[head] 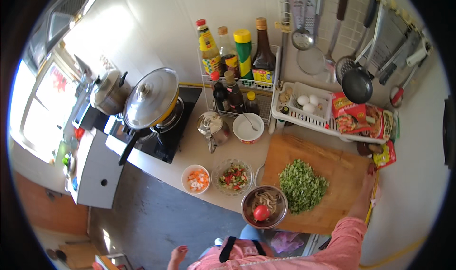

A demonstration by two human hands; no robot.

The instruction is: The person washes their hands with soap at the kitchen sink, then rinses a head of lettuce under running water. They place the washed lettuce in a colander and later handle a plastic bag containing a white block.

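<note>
My left hand [179,254] hangs at the counter's near side, over the floor, with nothing in it. My right hand [370,169] reaches to the far right corner of the wooden cutting board [342,199], beside a red and yellow packet [385,154]; whether it grips anything is unclear. Chopped green vegetable [302,186] lies heaped on the board. A steel bowl [245,216] with a tomato [261,212] and pale strips overlaps the board's left edge. Left of it stand a glass bowl [234,178] of chopped red and green pieces and a white bowl [195,179] of orange and white cubes.
A lidded wok [151,99] and a steel pot [109,92] stand on the gas stove [160,145]. Behind the counter are a bottle rack [238,81], a lidded steel jar [213,127], a bowl with a spoon [248,127] and a white egg tray [306,118]. Utensils hang above.
</note>
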